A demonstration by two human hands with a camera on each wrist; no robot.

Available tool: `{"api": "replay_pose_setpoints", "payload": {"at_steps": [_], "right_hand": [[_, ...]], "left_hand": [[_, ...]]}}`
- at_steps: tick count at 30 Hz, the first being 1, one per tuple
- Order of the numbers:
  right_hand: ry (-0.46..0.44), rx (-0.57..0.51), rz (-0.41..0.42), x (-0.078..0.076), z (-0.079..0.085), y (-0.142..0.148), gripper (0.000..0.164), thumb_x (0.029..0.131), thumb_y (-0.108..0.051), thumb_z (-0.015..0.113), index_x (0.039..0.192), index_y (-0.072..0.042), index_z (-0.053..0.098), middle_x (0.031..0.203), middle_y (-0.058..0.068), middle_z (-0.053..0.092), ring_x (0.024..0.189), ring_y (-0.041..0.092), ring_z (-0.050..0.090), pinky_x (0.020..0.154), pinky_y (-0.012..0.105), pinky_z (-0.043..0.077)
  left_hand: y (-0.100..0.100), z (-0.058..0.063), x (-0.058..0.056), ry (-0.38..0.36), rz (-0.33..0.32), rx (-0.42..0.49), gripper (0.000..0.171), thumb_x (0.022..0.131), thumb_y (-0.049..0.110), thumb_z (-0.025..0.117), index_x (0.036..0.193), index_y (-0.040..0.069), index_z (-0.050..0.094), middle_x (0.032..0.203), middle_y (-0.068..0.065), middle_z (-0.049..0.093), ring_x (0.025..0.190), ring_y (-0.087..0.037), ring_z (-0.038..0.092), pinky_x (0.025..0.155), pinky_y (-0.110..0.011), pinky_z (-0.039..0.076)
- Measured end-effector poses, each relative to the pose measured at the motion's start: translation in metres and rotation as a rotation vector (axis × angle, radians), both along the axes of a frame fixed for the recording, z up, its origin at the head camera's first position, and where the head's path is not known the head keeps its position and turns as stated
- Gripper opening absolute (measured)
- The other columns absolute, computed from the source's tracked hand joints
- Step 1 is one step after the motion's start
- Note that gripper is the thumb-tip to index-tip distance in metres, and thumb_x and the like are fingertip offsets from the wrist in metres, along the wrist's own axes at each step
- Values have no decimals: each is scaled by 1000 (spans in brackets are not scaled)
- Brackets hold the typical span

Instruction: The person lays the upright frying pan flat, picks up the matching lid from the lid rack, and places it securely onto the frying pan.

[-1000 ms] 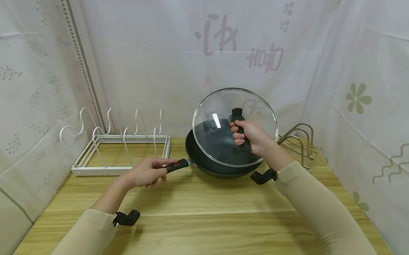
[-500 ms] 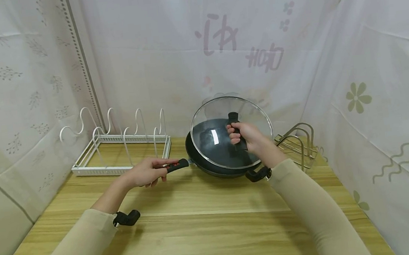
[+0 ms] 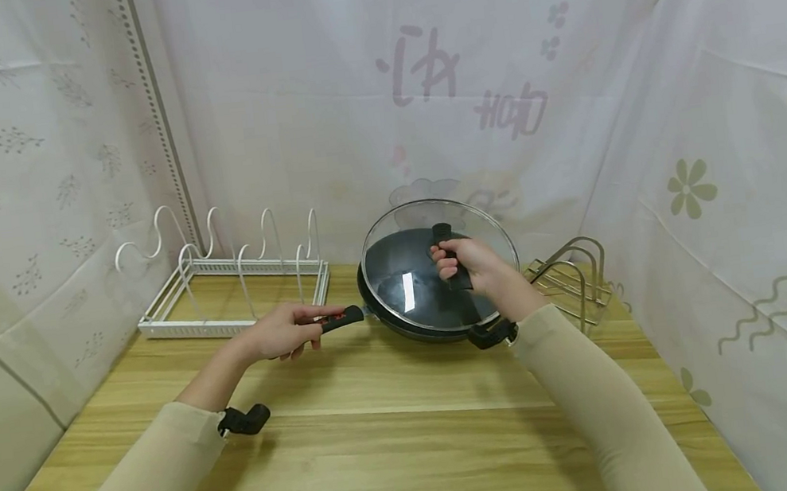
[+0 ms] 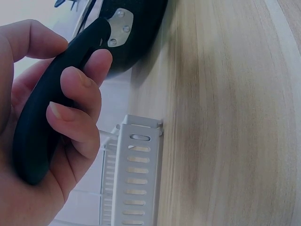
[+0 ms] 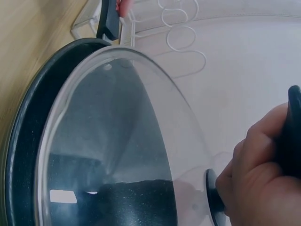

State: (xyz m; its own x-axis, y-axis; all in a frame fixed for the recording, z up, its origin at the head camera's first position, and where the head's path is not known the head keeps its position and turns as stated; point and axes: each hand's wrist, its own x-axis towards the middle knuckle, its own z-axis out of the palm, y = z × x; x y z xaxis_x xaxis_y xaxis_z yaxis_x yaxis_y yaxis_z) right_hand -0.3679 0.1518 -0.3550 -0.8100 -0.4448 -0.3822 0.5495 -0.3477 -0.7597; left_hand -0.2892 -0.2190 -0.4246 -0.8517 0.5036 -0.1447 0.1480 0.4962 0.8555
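A dark frying pan [image 3: 402, 329] stands on the wooden table, its black handle [image 3: 342, 318] pointing left. My left hand [image 3: 283, 331] grips that handle; in the left wrist view the fingers [image 4: 80, 89] curl round it. Over the pan is a round glass lid [image 3: 403, 264] with a metal rim, tilted, its far edge higher. With curled fingers my right hand [image 3: 470, 263] holds the lid's black upright handle [image 3: 442, 232]. The right wrist view has a gap between the lid [image 5: 113, 117] and the pan's rim [image 5: 23, 122]. Whether the near edges touch, I cannot tell.
A white pan rack [image 3: 193, 327] with curved wire dividers stands left of the pan. To the right is a metal wire rack [image 3: 588, 289], partly behind my right arm. A printed curtain [image 3: 279, 113] hangs behind the table [image 3: 358, 457].
My right hand has brought the glass lid down and slightly left, closer over the pan, and the lid leans flatter. The left hand and the pan have stayed in place.
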Motion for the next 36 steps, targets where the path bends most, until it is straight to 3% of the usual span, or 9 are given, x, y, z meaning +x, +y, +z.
{"api": "replay_pose_setpoints", "payload": {"at_steps": [36], "right_hand": [[-199, -58, -8, -15, -2, -7, 17, 120, -18, 24, 124, -7, 37, 80, 0, 40, 53, 7, 34, 45, 17, 36]], "left_hand": [[-2, -2, -1, -8, -10, 20, 60, 103, 10, 57, 163, 19, 57, 87, -14, 69, 51, -13, 45, 47, -27, 35]]}}
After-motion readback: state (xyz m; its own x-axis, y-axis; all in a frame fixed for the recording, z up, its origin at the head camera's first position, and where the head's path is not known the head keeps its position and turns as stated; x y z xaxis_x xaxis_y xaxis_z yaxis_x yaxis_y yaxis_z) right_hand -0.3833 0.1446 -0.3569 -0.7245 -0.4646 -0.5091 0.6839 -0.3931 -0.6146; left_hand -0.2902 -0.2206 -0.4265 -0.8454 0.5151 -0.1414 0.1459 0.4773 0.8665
